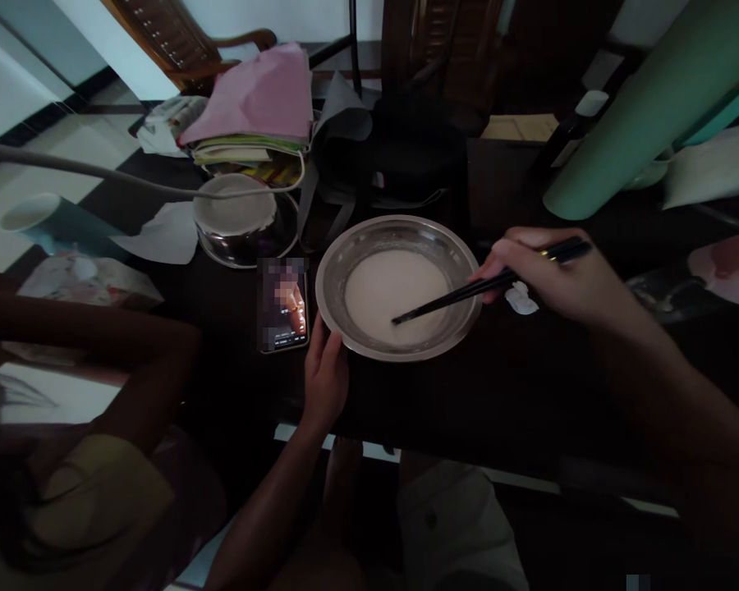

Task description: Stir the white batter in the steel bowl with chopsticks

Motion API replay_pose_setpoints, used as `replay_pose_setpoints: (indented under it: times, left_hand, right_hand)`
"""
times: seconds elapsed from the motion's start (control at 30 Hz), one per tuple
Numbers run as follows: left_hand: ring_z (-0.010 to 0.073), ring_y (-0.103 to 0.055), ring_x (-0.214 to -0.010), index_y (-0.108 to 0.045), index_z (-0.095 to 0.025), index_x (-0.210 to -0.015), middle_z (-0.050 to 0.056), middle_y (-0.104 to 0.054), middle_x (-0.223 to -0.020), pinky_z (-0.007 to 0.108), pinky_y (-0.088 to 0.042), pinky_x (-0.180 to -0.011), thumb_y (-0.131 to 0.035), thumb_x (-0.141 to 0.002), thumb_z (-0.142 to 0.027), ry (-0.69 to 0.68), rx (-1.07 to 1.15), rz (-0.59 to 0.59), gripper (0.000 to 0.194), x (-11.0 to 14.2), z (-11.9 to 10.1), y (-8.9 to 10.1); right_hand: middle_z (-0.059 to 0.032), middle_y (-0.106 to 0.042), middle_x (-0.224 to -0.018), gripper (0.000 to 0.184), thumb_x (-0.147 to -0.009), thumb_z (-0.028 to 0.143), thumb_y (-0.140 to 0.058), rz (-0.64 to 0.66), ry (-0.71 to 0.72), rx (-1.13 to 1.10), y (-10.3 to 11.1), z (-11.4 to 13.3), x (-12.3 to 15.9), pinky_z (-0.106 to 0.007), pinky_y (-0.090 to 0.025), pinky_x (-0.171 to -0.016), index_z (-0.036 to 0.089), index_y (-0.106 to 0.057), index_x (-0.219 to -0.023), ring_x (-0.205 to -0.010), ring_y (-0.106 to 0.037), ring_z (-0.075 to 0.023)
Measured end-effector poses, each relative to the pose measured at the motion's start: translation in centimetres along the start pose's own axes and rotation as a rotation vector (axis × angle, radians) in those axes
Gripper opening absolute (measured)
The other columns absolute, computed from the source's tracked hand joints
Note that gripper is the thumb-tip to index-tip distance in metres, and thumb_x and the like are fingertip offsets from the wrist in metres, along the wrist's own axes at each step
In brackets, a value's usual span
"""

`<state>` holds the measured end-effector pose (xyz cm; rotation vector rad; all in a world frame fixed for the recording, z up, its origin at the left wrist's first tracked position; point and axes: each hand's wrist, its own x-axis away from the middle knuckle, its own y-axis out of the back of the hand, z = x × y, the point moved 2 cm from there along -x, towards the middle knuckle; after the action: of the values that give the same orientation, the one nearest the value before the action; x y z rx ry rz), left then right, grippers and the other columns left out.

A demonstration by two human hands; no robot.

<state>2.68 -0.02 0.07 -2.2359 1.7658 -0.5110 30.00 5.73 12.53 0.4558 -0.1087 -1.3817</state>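
A wide metal bowl (333, 283) stands on the dark table, with a pale, milky liquid (382, 283) in it. My left hand (326, 382) grips the bowl's near left side, thumb by the rim and the other fingers partly hidden behind it. In my right hand (530, 263), at the bowl's right edge, is a pair of black chopsticks (449, 297) with gold bands. They slant down to the left, and their tips reach into the liquid. A lit phone (296, 328) lies just left of the bowl. Near my right hand is a crumpled white tissue (522, 298).
Another person's bent arm (153, 336) rests at the left. Behind the phone are a shiny metal pot (237, 234) and a stack topped with pink material (259, 90). A grey cable (98, 172) crosses there. A blue cup (55, 223) lies left; a large green cylinder (640, 115) leans right.
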Motion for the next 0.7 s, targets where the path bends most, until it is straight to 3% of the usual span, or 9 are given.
replay_pose_setpoints:
  times: [0.17,0.33,0.43,0.57,0.7]
  left_hand:
    - [0.0266,-0.043,-0.151,-0.060,-0.033,-0.144,0.002,-0.056,-0.156,0.039,-0.034,-0.125,-0.072,-0.090,-0.038,0.008,-0.020,0.004,0.055,0.0,0.1,0.2]
    - [0.0263,-0.041,-0.153,-0.060,-0.034,-0.144,0.003,-0.055,-0.157,0.040,-0.033,-0.126,-0.072,-0.089,-0.040,-0.008,-0.023,0.014,0.056,-0.1,0.0,0.0]
    - [0.0268,-0.042,-0.152,-0.062,-0.033,-0.142,0.003,-0.058,-0.154,0.040,-0.034,-0.126,-0.074,-0.087,-0.039,-0.006,0.001,-0.001,0.056,0.0,0.0,-0.1]
    - [0.0265,-0.043,-0.151,-0.063,-0.033,-0.141,0.002,-0.057,-0.155,0.039,-0.034,-0.126,-0.074,-0.088,-0.039,-0.007,-0.002,-0.001,0.055,0.0,0.0,-0.2]
    - [0.0261,-0.043,-0.151,-0.062,-0.033,-0.141,0.002,-0.058,-0.154,0.039,-0.034,-0.125,-0.073,-0.088,-0.041,-0.016,-0.022,0.000,0.055,0.0,0.1,-0.1]
  right_hand:
    - [-0.0020,-0.077,-0.079,0.029,-0.091,0.051,-0.069,-0.013,0.061,0.082,-1.5,-0.4,-0.3,-0.035,-0.057,-0.065,0.029,-0.075,-0.074,-0.073,-0.072,-0.0192]
    - [-0.0020,-0.073,-0.074,0.035,-0.094,0.051,-0.065,-0.225,0.079,0.144,0.1,-0.4,-0.1,-0.034,-0.050,-0.056,0.026,-0.070,-0.070,-0.059,-0.066,-0.0162]
    - [-0.0024,-0.069,-0.066,0.037,-0.096,0.051,-0.062,-0.273,0.037,0.110,1.3,0.0,0.3,-0.037,-0.043,-0.049,0.029,-0.072,-0.068,-0.050,-0.059,-0.0163]
    - [-0.0016,-0.066,-0.055,0.038,-0.096,0.051,-0.063,-0.188,0.010,-0.002,1.8,0.2,0.4,-0.039,-0.041,-0.046,0.032,-0.072,-0.064,-0.046,-0.056,-0.0179]
    - [-0.0009,-0.071,-0.064,0.038,-0.093,0.055,-0.065,-0.041,-0.011,-0.044,0.2,-0.3,0.1,-0.036,-0.050,-0.052,0.027,-0.073,-0.068,-0.051,-0.065,-0.0169]
